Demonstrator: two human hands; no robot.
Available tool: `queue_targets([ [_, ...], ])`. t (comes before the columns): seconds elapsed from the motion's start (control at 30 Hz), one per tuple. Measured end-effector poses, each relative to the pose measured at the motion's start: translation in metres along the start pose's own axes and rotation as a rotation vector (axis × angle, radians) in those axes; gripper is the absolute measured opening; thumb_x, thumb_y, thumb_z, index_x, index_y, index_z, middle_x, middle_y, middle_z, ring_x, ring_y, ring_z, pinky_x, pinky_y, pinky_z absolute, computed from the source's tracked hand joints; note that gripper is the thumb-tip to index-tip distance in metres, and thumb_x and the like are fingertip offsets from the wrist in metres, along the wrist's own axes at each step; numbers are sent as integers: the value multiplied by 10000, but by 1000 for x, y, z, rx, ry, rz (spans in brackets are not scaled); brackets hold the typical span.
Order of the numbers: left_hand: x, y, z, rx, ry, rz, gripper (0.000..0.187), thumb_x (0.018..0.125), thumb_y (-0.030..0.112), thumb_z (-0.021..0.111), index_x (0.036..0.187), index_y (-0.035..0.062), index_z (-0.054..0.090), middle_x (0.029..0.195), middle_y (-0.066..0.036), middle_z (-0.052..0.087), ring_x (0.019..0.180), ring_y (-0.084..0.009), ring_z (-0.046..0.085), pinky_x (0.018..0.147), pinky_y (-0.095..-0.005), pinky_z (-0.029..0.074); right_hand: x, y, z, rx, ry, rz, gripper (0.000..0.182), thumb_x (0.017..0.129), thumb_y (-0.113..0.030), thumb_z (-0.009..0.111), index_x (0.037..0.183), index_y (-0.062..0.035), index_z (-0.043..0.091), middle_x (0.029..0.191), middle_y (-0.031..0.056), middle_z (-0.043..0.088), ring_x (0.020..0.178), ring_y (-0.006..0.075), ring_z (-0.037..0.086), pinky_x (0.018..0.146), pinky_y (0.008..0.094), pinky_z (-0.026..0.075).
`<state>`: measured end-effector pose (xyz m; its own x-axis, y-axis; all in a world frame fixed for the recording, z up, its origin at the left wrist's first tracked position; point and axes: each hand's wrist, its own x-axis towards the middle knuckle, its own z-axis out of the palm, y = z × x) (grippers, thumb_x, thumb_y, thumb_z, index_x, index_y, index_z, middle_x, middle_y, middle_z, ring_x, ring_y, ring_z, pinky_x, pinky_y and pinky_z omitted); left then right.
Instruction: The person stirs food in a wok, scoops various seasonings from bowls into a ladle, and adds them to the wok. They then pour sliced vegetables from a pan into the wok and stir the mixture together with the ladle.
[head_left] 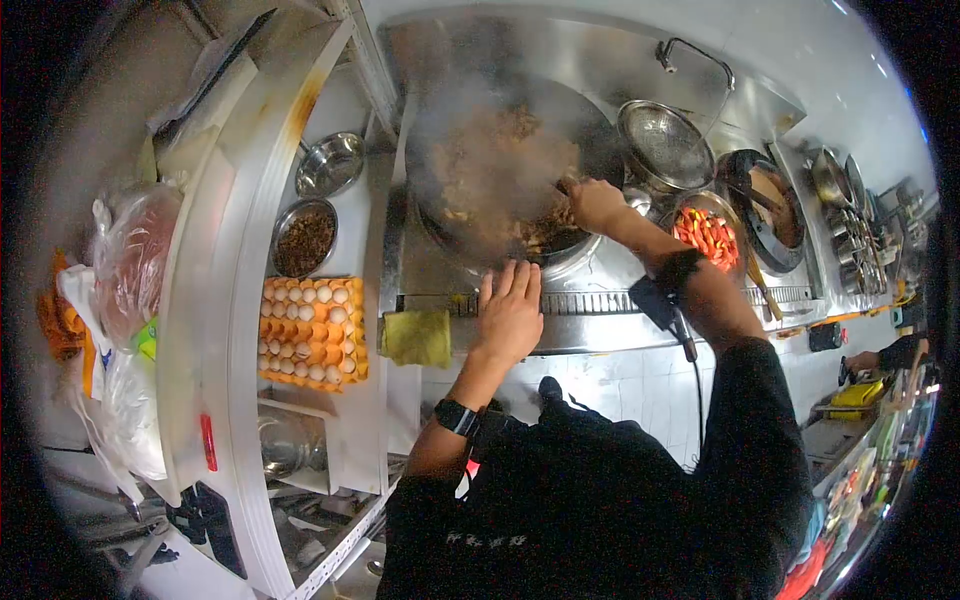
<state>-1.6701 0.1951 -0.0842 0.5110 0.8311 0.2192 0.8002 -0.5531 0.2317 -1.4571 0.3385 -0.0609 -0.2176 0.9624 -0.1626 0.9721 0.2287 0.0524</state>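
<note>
Steam rises from a large wok (590,120) holding a heap of browned food (505,150). My right hand (598,207) is closed around the dark handle of a cooking utensil (568,186) over the wok's right side; steam and food hide the utensil's working end. At the wok's near rim, my left hand (512,312) lies palm down with its fingers stretched out and holds nothing. A folded greenish cloth (416,338) rests on the stove's front edge, left of that hand.
Right of the wok are a round strainer (665,145), a bowl of red chopped peppers (706,238) and a second dark pan (765,205). A shelf at left holds egg trays (312,330), a bowl of dark crumbly food (304,238) and a metal pan (331,163). Another person's hand (862,362) shows far right.
</note>
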Motion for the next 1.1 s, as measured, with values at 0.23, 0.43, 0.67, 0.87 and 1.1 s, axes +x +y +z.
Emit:
queue_targets([
  [0.23, 0, -8, 9, -30, 71, 30, 443, 837, 120, 395, 1257, -18, 432, 1309, -145, 433, 1235, -275, 375, 1037, -477, 222, -54, -2, -8, -248, 52, 16, 305, 797, -183, 532, 1061, -47, 600, 1165, 235, 517, 884, 349, 622, 720, 433, 530],
  [0.43, -1, -13, 6, -35, 104, 95, 441, 812, 123, 441, 1233, -6, 461, 1244, -107, 478, 1201, -247, 393, 1019, -473, 244, -88, -3, -130, -346, 41, -18, 199, 758, -157, 524, 837, -9, 632, 748, 193, 627, 705, 307, 642, 637, 401, 528],
  [0.67, -1, -16, 8, -57, 91, 86, 464, 808, 157, 481, 1246, 7, 451, 1261, -108, 461, 1222, -247, 374, 1012, -496, 236, -53, 0, -217, -265, -296, 170, 183, 736, -115, 544, 691, 36, 637, 710, 174, 647, 575, 244, 649, 466, 345, 514],
  [0.87, 0, -8, -3, -87, -18, 21, 626, 758, 211, 606, 1308, 31, 368, 1345, -127, 377, 1262, -272, 326, 1037, -498, 192, 109, 146, -58, -43, 29, -1239, 308, 739, -277, 612, 816, 20, 624, 792, 177, 636, 734, 298, 629, 615, 412, 510],
  [1.1, -1, -6, 0, -80, -17, -13, 678, 727, 191, 637, 1325, 44, 353, 1347, -115, 383, 1270, -266, 325, 1032, -496, 195, 58, 40, -53, 18, -66, 59, 241, 769, -210, 539, 810, -7, 662, 820, 181, 654, 765, 277, 654, 665, 395, 527],
])
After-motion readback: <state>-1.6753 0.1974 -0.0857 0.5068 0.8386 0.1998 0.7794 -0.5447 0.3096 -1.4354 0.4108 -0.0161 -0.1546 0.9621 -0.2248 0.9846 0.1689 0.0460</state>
